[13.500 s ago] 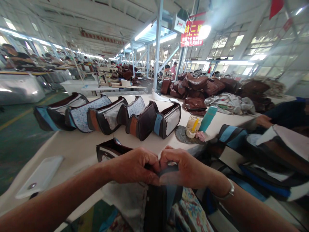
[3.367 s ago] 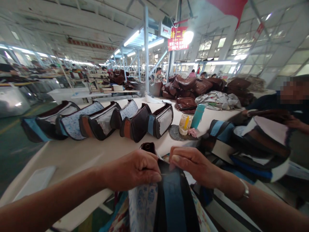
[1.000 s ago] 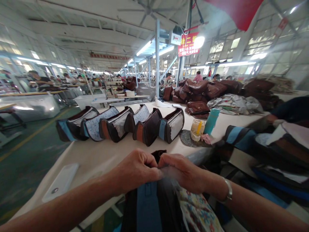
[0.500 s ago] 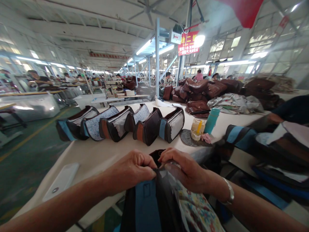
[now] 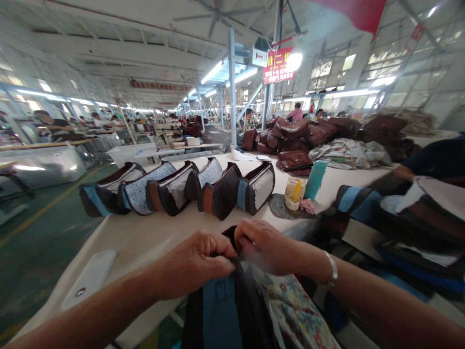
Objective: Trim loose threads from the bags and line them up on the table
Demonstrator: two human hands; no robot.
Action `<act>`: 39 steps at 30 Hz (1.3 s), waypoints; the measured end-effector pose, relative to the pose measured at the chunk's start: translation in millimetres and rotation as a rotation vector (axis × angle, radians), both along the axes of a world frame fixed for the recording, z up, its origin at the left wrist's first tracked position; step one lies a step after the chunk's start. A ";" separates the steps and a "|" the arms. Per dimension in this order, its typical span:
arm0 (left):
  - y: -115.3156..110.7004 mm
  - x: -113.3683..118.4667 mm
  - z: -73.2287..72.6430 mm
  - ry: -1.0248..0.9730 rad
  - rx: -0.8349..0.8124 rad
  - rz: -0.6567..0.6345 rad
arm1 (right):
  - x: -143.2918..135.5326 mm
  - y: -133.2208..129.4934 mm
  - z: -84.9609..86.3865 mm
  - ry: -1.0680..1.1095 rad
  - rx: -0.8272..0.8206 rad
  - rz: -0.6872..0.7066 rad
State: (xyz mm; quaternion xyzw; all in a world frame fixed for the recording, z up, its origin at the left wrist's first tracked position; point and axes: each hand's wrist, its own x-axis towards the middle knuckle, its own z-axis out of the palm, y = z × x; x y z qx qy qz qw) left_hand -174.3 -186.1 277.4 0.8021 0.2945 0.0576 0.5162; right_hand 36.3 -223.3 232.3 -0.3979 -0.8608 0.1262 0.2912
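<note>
A dark bag with a blue stripe (image 5: 222, 315) stands upright at the bottom middle, in front of the table edge. My left hand (image 5: 205, 257) pinches its top rim, thumb and fingers pressed together. Just to the right, my right hand (image 5: 267, 245) is closed at the same rim, its fingers curled and partly blurred. The two hands nearly touch. Below my right hand, a floral cloth (image 5: 298, 310) lies against the bag's right side. The exact spot under the fingertips is hidden.
Several open bag pieces (image 5: 218, 194) stand in a row across the pale table (image 5: 145, 242). A teal bottle (image 5: 315, 180) and a glue pot (image 5: 293, 194) are beyond my right hand. Stacked bags (image 5: 358, 203) lie at the right, near another person's arm (image 5: 405, 173).
My right hand has moved slightly left and curled more over the rim, closer to my left hand. My left hand keeps its pinch. The whole view has shifted a little.
</note>
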 end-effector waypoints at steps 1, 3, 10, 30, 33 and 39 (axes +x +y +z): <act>-0.9 -0.4 1.0 -0.003 -0.008 0.000 | 2.9 3.3 0.2 0.116 -0.086 0.062; -1.6 -2.1 2.2 -0.001 -0.034 0.027 | 7.9 4.7 0.8 0.305 -0.228 0.150; 2.5 -7.4 -3.6 -0.008 -0.155 0.094 | 7.6 -14.3 -1.9 0.264 0.110 0.200; -0.9 -5.7 -2.9 0.076 0.053 0.038 | -0.2 9.1 -0.5 0.129 -0.147 0.225; 0.5 -7.2 -8.1 0.093 0.047 0.062 | 0.7 17.5 -5.7 0.328 -0.336 0.291; 2.4 -9.5 -13.3 0.125 0.096 0.055 | -2.8 23.2 -21.1 0.568 -0.632 0.341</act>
